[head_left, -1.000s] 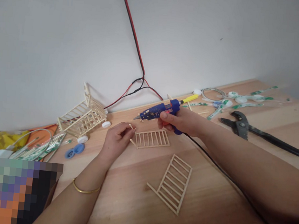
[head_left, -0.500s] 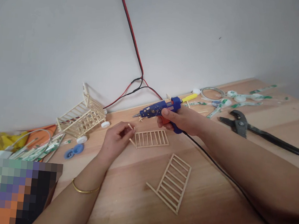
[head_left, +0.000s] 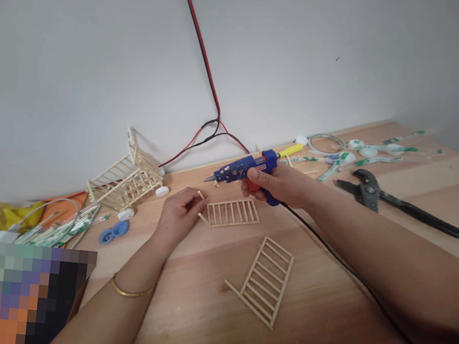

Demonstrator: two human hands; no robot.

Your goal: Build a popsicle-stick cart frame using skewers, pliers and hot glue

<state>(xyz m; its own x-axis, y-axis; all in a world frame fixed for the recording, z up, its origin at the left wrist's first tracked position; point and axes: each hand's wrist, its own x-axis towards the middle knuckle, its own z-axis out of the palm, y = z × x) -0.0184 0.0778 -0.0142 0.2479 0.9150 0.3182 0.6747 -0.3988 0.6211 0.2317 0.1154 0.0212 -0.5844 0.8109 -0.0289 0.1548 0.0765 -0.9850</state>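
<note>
My right hand (head_left: 271,184) grips a blue glue gun (head_left: 246,168) with its metal nozzle pointing left, above the table. A black cord runs from its handle toward the lower right. With thumb and fingers closed, my left hand (head_left: 180,213) pinches the left end of a small ladder-like frame of wooden sticks (head_left: 233,213). Two short sticks stick out from that end, beside my fingertips. A second stick frame (head_left: 267,283), with one stick extending past its side, lies flat nearer to me.
A larger stick structure (head_left: 125,178) stands at the back left, near white caps (head_left: 162,191) and blue caps (head_left: 120,228). Black-handled pliers (head_left: 405,202), a tape roll (head_left: 327,143) and plastic wrappers (head_left: 338,166) lie at the right. A red-and-black cable (head_left: 201,45) hangs down the wall.
</note>
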